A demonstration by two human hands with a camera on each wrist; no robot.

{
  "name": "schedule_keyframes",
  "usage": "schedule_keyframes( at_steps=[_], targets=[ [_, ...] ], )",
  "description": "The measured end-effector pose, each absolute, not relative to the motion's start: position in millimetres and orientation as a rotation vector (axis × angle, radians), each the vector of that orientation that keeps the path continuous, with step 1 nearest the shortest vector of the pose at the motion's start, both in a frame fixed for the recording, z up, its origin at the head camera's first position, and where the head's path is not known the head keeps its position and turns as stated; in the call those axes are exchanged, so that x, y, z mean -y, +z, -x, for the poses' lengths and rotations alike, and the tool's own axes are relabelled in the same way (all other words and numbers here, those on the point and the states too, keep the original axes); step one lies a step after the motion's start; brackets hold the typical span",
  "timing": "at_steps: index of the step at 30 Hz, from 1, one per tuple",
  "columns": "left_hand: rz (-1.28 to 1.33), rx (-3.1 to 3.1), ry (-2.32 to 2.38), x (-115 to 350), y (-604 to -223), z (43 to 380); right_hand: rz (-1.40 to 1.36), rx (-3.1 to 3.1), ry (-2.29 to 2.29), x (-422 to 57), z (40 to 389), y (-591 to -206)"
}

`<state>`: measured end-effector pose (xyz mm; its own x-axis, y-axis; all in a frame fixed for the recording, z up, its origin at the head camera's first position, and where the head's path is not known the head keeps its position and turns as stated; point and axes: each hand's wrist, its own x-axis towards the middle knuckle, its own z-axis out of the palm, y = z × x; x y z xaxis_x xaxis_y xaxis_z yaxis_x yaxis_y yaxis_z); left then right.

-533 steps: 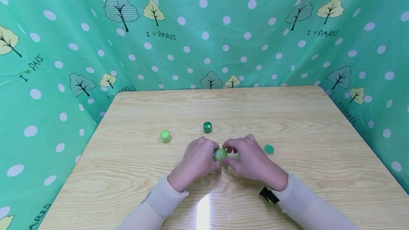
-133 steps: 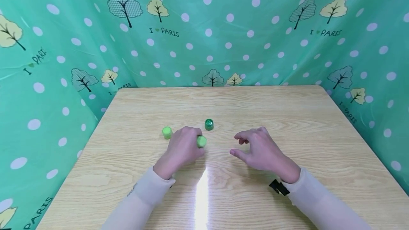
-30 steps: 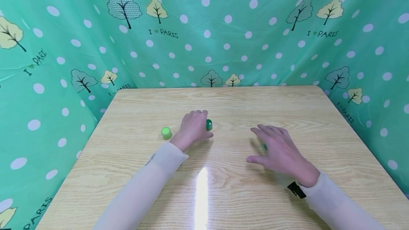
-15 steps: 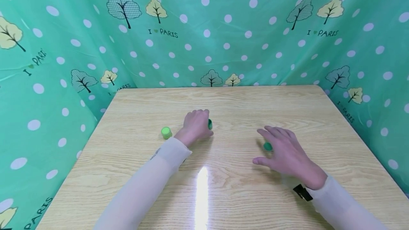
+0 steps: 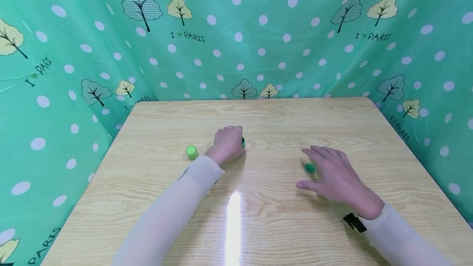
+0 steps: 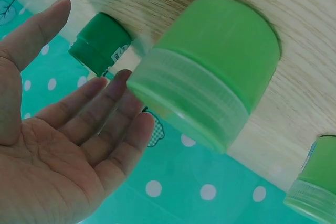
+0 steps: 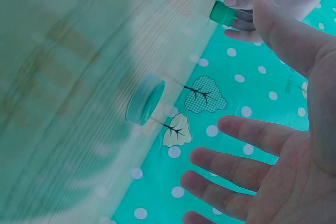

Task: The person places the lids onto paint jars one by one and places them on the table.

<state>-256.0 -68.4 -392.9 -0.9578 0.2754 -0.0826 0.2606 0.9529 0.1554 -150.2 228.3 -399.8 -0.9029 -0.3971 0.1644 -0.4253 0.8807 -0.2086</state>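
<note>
My left hand reaches to a small dark green jar, its thumb and fingers spread on either side of it. The hand covers most of that jar in the head view. A light green jar with a ridged, paler cap stands close to the left wrist, hidden by my hand and arm in the head view. My right hand hovers with fingers spread beside a round green screw cap on the table. In the right wrist view the cap is apart from my fingers.
A second light green jar stands left of my left hand. The wooden table reaches back to a green dotted curtain. A bright light reflection lies on the table in front of my hands.
The light green jar gripped by my left hand 4.4 s ago has been let go; that hand has moved to the dark green jar. My right hand has drifted right, uncovering the cap.
</note>
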Motion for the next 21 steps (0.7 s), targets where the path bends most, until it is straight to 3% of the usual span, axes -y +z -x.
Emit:
schedule_keyframes(
  at_steps=[21],
  targets=[
    [-0.350,-2.959,0.169,64.2,-400.4,265.9,-0.623,2.954,0.385,-230.3,150.0,-403.1]
  ],
)
